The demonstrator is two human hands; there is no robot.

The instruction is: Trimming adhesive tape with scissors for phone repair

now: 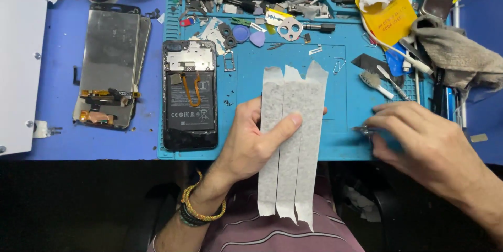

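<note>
With your left hand (251, 144) pinching the three overlapping strips of pale masking tape (291, 142) upright over the blue silicone repair mat (346, 73), keep them taut while your right hand (419, 144), fingers closed on small metal tweezers (364, 130), steadies beside them.
</note>
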